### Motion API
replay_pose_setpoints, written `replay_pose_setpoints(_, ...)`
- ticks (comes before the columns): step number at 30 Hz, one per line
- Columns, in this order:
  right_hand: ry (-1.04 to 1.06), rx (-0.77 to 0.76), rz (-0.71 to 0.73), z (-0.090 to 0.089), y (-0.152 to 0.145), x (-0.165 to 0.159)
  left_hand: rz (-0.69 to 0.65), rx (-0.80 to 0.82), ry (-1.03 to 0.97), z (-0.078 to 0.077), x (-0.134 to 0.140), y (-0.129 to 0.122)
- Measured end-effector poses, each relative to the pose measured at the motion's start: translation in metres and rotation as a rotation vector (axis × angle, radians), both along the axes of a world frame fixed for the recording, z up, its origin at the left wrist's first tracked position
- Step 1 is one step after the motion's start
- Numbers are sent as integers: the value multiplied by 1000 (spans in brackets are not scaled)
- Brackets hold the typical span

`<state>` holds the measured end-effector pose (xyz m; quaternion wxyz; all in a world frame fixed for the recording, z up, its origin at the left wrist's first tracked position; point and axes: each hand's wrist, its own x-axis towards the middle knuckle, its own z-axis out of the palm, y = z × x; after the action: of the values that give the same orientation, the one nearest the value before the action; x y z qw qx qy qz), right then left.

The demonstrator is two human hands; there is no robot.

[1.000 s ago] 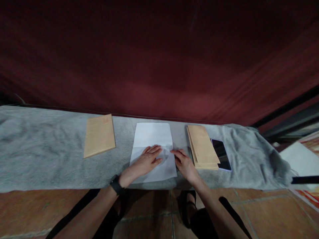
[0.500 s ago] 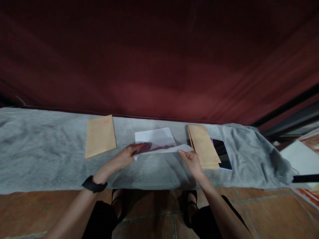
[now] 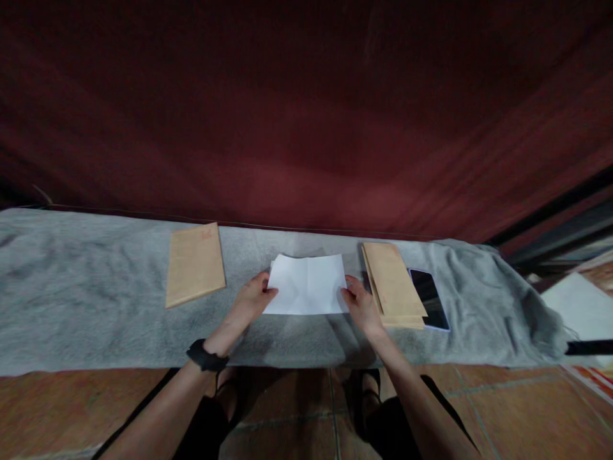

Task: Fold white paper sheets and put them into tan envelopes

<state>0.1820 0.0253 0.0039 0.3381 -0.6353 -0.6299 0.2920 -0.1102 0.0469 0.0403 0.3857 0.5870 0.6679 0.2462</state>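
A white sheet of paper (image 3: 306, 286) with a crease down its middle is spread between my hands, over the grey cloth. My left hand (image 3: 255, 295) pinches its left edge, thumb on top. On the opposite edge, my right hand (image 3: 360, 303) grips the paper the same way. A corner of what looks like more white paper peeks out behind it at the upper left. Just right of my right hand lies a small stack of brown envelopes (image 3: 395, 281). Another brown envelope (image 3: 195, 265) lies to the left, apart from my left hand.
A phone (image 3: 430, 299) lies partly under the right-hand envelopes. The grey cloth (image 3: 96, 294) covers a long narrow surface, with a dark red curtain (image 3: 306, 140) behind it. White paper (image 3: 577, 306) is at the far right, beside a black bar.
The sheet has turned from a thin, edge-on strip to face up, hiding most of the white paper behind it. My left hand has moved right, and my hands are closer together.
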Motion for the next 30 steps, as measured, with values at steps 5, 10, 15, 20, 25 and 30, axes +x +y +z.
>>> replay_pose_setpoints(5,-360,-22,-16,0,-3,-6,-68,-50,318,6,9,-2)
replay_pose_setpoints(10,-585,-40,28,6,-6,-14,-90,-73,600,11,15,-11)
replay_pose_setpoints(15,-675,47,38,8,-7,-17,-66,82,803,14,25,-26)
replay_pose_setpoints(20,-572,201,35,7,-5,-23,-247,537,753,-17,64,-39)
replay_pose_setpoints(25,-176,238,176,1,0,-49,-378,561,722,-47,96,-40)
replay_pose_setpoints(30,-204,181,249,-7,8,-72,-450,491,744,-48,99,-31)
